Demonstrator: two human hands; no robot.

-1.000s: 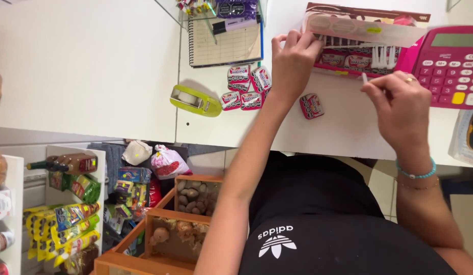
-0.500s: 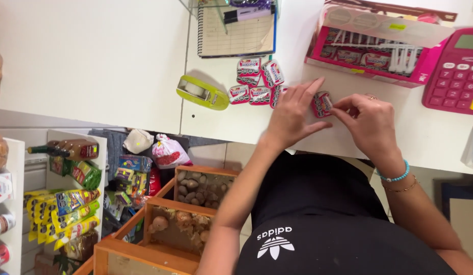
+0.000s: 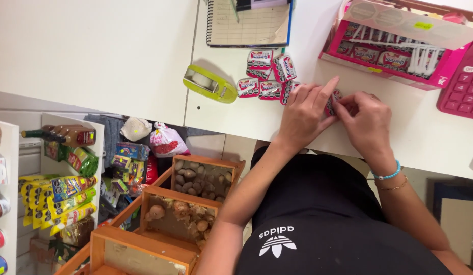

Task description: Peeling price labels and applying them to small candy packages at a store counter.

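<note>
My left hand (image 3: 303, 109) and my right hand (image 3: 368, 118) meet over one small red-and-white snack packet (image 3: 332, 101) at the front of the white counter (image 3: 119, 56). Fingers of both hands pinch the packet and hide most of it. My right wrist has a blue bead bracelet and a thin chain. Just left of my left hand lies a cluster of several matching packets (image 3: 267, 76). An open pink display box (image 3: 399, 48), holding more packets and white sticks, stands behind my hands.
A green tape dispenser (image 3: 210, 84) sits left of the packets, with a spiral notebook (image 3: 249, 23) behind it. A pink calculator (image 3: 463, 84) is at the right edge. Below the counter are wooden crates of potatoes and onions (image 3: 196, 203) and shelves of bagged snacks (image 3: 58, 191).
Both hands came down from the pink display box to the single packet on the counter and closed on it. The right hand carried a white stick there.
</note>
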